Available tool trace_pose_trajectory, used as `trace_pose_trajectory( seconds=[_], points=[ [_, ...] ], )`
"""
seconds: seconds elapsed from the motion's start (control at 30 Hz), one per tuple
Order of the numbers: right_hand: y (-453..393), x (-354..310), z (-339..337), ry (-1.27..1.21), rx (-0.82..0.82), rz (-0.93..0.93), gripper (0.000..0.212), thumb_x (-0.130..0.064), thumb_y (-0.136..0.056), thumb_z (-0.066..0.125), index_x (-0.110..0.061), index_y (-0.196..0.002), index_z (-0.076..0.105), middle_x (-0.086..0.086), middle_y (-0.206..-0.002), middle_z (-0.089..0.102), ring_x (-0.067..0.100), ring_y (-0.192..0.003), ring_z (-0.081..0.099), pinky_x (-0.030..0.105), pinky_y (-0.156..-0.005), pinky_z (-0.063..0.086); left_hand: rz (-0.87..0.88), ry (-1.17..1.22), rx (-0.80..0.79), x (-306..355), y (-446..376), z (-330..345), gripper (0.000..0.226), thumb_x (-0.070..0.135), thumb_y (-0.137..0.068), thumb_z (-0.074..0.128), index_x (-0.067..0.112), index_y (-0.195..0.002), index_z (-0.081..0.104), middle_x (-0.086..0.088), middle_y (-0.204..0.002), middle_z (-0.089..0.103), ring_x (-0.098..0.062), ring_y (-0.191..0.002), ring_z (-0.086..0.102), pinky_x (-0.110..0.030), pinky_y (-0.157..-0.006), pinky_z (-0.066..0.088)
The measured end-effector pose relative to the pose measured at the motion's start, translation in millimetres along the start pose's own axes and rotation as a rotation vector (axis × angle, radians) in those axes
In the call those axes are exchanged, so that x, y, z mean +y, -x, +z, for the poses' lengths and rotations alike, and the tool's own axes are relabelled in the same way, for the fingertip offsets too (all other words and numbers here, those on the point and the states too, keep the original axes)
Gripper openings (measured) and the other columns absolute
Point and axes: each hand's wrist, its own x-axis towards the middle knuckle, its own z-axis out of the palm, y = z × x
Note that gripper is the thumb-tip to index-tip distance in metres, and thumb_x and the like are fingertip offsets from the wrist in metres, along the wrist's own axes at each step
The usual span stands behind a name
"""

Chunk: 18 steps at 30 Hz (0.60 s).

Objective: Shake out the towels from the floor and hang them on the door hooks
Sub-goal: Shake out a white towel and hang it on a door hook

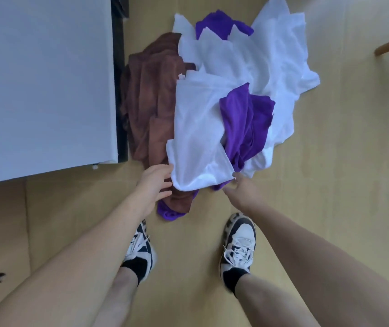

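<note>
On the floor ahead of the person's shoes lies a pile of towels; the nearest white towel [198, 147] runs lengthwise away from the feet, its near edge toward them. The left hand [154, 185], fingers loosely spread, touches 1 corner; the right hand [240, 187] reaches the other, its grip unclear. Lifting may drag the purple towel [245, 123] draped over it.

Tan floor [306, 208] under heaped white, purple, brown towels [203, 119].
</note>
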Motion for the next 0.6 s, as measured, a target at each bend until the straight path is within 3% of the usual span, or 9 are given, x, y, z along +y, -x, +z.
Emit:
trace_pose_trajectory(
  seconds=[0.07, 0.2, 0.3, 0.43, 0.53, 0.6],
  points=[
    [-23, 6, 14, -0.002, 0.025, -0.019, 0.056, -0.023, -0.095, 0.058, -0.013, -0.147, 0.04, 0.011, -0.129, 0.055, 0.024, -0.101, 0.056, 0.029, -0.081, 0.039, 0.023, -0.041, 0.026, -13, -24, 9, 0.021, 0.032, -0.096, 0.065, 0.023, -0.115, 0.063, 0.003, -0.117, 0.064, -0.017, -0.103, 0.063, -0.039, -0.094, 0.054],
    [-51, 17, 34, -0.068, 0.166, -0.066, 0.039, -0.021, -0.09, 0.057, -0.018, -0.128, 0.051, 0.003, -0.115, 0.056, 0.019, -0.088, 0.054, 0.028, -0.072, 0.037, 0.153, -0.292, 0.062, -35, -53, 18, 0.042, 0.031, -0.094, 0.066, 0.023, -0.134, 0.058, 0.003, -0.127, 0.059, -0.016, -0.113, 0.058, -0.033, -0.098, 0.049],
    [-61, 18, 38, -0.194, 0.201, -0.038, 0.029, -0.016, -0.087, 0.058, -0.016, -0.115, 0.058, -0.001, -0.097, 0.062, 0.015, -0.078, 0.06, 0.028, -0.063, 0.047, 0.289, -0.521, 0.093, -38, -72, 13, 0.047, 0.031, -0.091, 0.069, 0.023, -0.135, 0.057, 0.006, -0.123, 0.057, -0.014, -0.112, 0.057, -0.025, -0.091, 0.043],
    [-61, 17, 38, -0.229, 0.231, -0.082, 0.007, -0.01, -0.086, 0.06, -0.012, -0.087, 0.066, -0.007, -0.073, 0.063, 0.003, -0.061, 0.054, 0.013, -0.049, 0.038, 0.306, -0.592, 0.091, -30, -90, 1, 0.043, 0.032, -0.09, 0.069, 0.024, -0.132, 0.06, 0.005, -0.117, 0.063, -0.016, -0.109, 0.06, -0.027, -0.091, 0.046],
    [-46, 12, 38, -0.188, 0.243, -0.143, 0.006, -0.013, -0.089, 0.061, -0.016, -0.088, 0.065, -0.011, -0.077, 0.063, 0.0, -0.067, 0.055, 0.009, -0.053, 0.037, 0.284, -0.584, 0.099, -26, -85, -3, 0.036, 0.031, -0.093, 0.067, 0.021, -0.127, 0.063, 0.003, -0.11, 0.065, -0.017, -0.109, 0.061, -0.033, -0.096, 0.05],
    [-29, 7, 36, -0.197, 0.259, -0.159, 0.005, -0.017, -0.09, 0.063, -0.021, -0.088, 0.066, -0.013, -0.079, 0.063, 0.0, -0.072, 0.056, 0.014, -0.061, 0.039, 0.283, -0.58, 0.106, -22, -70, -3, 0.034, 0.032, -0.094, 0.066, 0.02, -0.126, 0.063, 0.005, -0.109, 0.064, -0.018, -0.11, 0.061, -0.036, -0.099, 0.05]
  ],
)
